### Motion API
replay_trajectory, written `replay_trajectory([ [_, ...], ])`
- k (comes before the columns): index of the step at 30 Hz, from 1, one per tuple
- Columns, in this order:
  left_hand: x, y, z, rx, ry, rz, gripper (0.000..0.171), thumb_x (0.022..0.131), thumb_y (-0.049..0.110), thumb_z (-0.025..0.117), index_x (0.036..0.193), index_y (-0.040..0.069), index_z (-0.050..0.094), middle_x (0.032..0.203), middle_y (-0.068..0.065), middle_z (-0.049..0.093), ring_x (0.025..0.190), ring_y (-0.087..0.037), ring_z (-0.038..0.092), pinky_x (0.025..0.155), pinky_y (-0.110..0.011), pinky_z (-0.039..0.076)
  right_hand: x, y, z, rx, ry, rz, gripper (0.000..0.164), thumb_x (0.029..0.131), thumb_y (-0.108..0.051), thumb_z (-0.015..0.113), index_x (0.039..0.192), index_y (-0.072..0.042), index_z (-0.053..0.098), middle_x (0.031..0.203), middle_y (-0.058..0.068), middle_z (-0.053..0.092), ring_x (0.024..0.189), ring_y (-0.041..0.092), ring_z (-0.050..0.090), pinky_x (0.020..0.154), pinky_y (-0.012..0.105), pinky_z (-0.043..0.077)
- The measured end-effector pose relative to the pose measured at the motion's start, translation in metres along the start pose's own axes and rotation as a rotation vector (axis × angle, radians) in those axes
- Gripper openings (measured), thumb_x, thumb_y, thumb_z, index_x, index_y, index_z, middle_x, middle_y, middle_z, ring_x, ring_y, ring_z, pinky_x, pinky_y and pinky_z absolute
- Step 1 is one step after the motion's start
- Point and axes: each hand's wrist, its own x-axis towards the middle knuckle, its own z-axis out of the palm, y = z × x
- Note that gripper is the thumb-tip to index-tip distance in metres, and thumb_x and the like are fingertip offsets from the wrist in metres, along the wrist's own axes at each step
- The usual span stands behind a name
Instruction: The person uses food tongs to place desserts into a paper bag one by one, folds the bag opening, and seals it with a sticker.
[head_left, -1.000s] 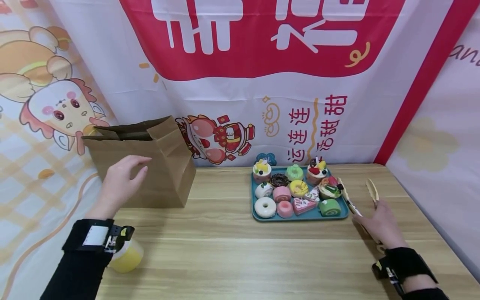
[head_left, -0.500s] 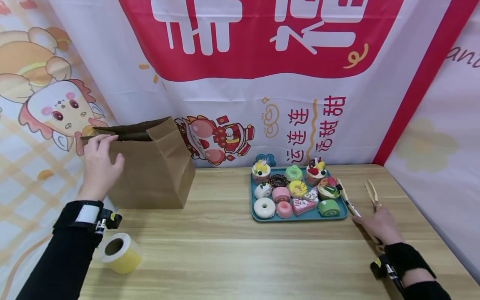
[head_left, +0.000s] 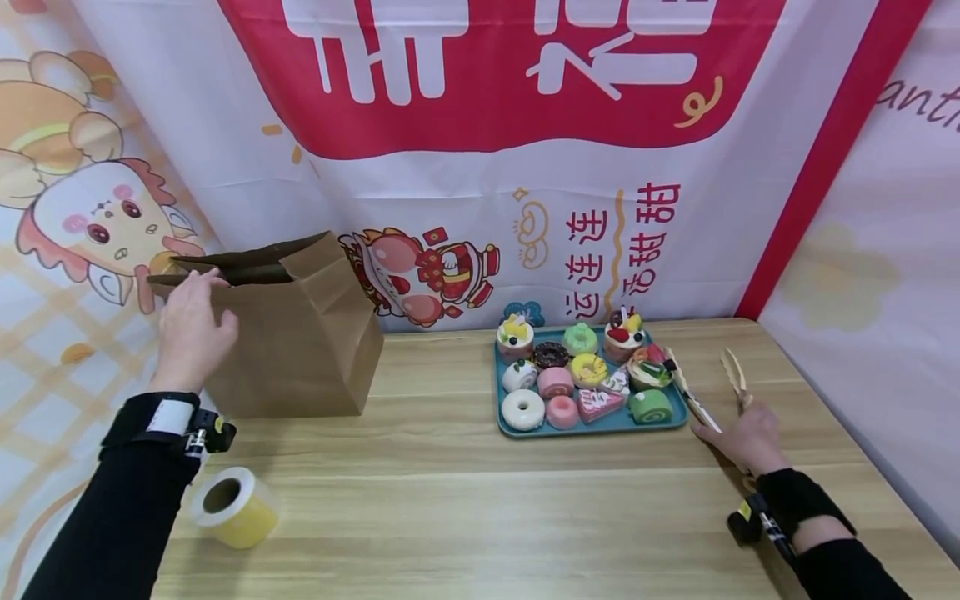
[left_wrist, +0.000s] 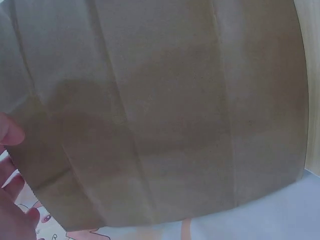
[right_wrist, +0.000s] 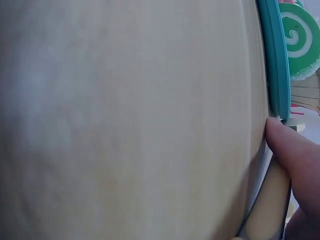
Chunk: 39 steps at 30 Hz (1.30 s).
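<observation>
My left hand [head_left: 195,329] is at the top rim of a brown paper bag [head_left: 300,358], which stands upright with its mouth open. In the left wrist view the thumb [left_wrist: 10,131] lies on the bag's front side and the other fingers reach past the jagged rim. At the right my right hand [head_left: 750,437] grips a pair of tongs [head_left: 697,400], their arms spread apart. One tong arm lies close beside the blue tray [head_left: 517,432], which bears several toy-like pastries: donuts, rolls, cupcakes and a cake slice [head_left: 600,405].
A yellow roll of labels [head_left: 243,512] stands near the left forearm. Behind the wooden table [head_left: 450,517] hangs a printed cloth backdrop [head_left: 450,187], and more printed cloth covers the left and right sides.
My left hand has moved left and up to the bag's rim, bringing the label roll into fuller view. My right hand keeps its grip on the tongs. The head view has shifted slightly.
</observation>
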Motion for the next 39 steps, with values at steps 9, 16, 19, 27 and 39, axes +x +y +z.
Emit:
replay_trajectory([
  [9, -0.002, 0.008, 0.007, -0.022, 0.115, 0.065, 0.025, 0.092, -0.002, 0.048, 0.113, -0.013, 0.055, 0.114, -0.034, 0.054, 0.118, -0.051, 0.040, 0.105, -0.059, 0.027, -0.001, 0.001, 0.004, 0.126, 0.044, 0.024, 0.096, 0.080, -0.045, 0.075, 0.124, 0.026, 0.029, 0.116, 0.042, 0.037, 0.102, 0.047, 0.043, 0.089, 0.058, 0.045],
  [16, -0.010, 0.012, 0.004, -0.069, 0.132, 0.046, 0.023, 0.091, -0.002, 0.046, 0.107, -0.012, 0.059, 0.114, -0.032, 0.051, 0.113, -0.052, 0.040, 0.096, -0.060, 0.031, -0.002, -0.004, 0.003, 0.180, 0.035, 0.047, 0.092, 0.081, -0.038, 0.074, 0.127, 0.025, 0.026, 0.120, 0.044, 0.035, 0.103, 0.047, 0.043, 0.091, 0.060, 0.044],
  [19, -0.011, 0.016, 0.005, -0.096, 0.143, 0.057, 0.023, 0.092, -0.002, 0.045, 0.106, -0.011, 0.060, 0.115, -0.032, 0.052, 0.112, -0.052, 0.041, 0.094, -0.061, 0.032, -0.002, -0.003, 0.003, 0.221, 0.039, 0.069, 0.090, 0.081, -0.035, 0.075, 0.128, 0.024, 0.026, 0.122, 0.044, 0.034, 0.104, 0.047, 0.043, 0.091, 0.060, 0.044],
  [27, -0.014, 0.025, 0.006, -0.094, 0.154, 0.105, 0.023, 0.089, -0.004, 0.047, 0.103, -0.010, 0.063, 0.112, -0.031, 0.056, 0.109, -0.051, 0.044, 0.096, -0.061, 0.031, 0.000, 0.003, -0.004, 0.308, 0.015, 0.078, 0.089, 0.083, -0.034, 0.074, 0.132, 0.024, 0.028, 0.125, 0.045, 0.040, 0.109, 0.048, 0.049, 0.093, 0.058, 0.046],
  [39, -0.022, 0.041, 0.000, -0.050, 0.072, 0.073, 0.027, 0.098, 0.010, 0.044, 0.109, -0.003, 0.065, 0.109, -0.026, 0.061, 0.117, -0.047, 0.046, 0.116, -0.071, 0.007, -0.012, -0.004, -0.020, 0.456, 0.027, 0.052, 0.091, 0.093, -0.036, 0.060, 0.145, 0.020, 0.010, 0.137, 0.048, 0.035, 0.127, 0.054, 0.038, 0.106, 0.065, 0.035],
])
